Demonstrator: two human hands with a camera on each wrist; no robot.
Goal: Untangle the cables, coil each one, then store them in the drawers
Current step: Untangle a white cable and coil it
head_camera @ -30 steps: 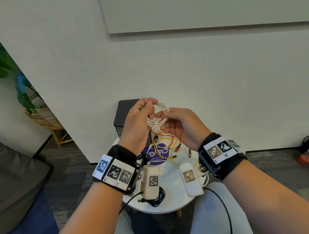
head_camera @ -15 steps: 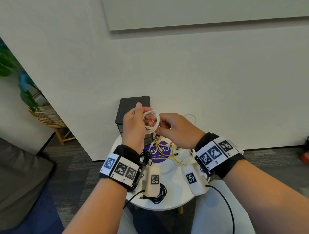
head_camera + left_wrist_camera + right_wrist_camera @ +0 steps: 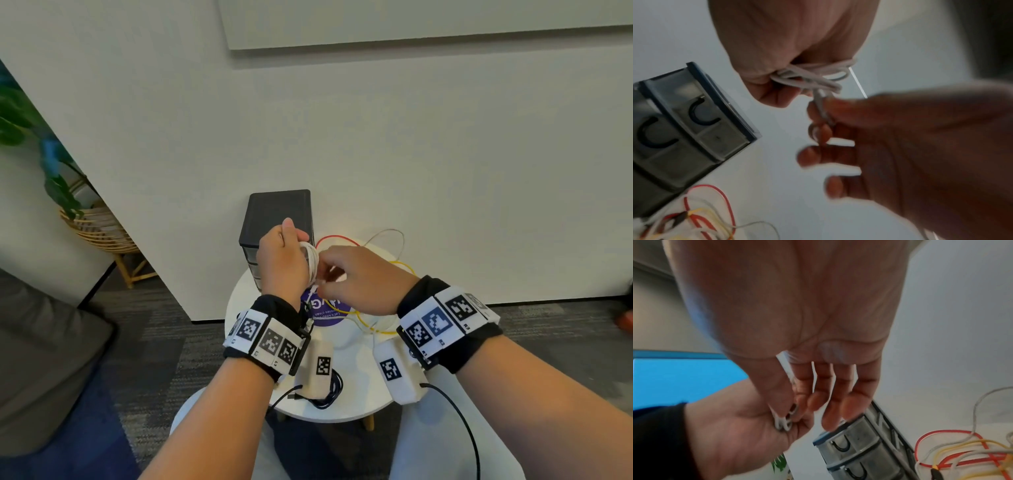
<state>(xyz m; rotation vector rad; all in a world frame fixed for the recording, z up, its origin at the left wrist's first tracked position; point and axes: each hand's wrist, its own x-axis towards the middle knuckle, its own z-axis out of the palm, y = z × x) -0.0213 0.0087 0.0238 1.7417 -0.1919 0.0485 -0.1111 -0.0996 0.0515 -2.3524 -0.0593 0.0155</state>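
My left hand [image 3: 284, 260] grips a coiled white cable [image 3: 311, 262] in front of the black drawer unit [image 3: 277, 219]. My right hand [image 3: 346, 277] pinches the cable's loose end beside the coil; in the left wrist view that end [image 3: 823, 107] runs from the coil [image 3: 809, 76] into the right hand's thumb and forefinger. The right wrist view has the coil [image 3: 784, 421] in the left palm. A tangle of red, yellow and grey cables [image 3: 373, 260] lies on the round white table [image 3: 246, 301] behind the right hand. The drawers [image 3: 694, 116] look shut.
A dark blue coiled cable [image 3: 330, 394] lies at the table's front edge under a white wrist-camera pack. A purple round sticker [image 3: 325, 313] sits mid-table. A wicker plant stand [image 3: 99, 233] is at left, a dark seat at far left, the wall right behind the table.
Both hands have come down with the white coil, from above the drawer unit to level with its front. The coil is tighter and the right hand now pinches the loose end.
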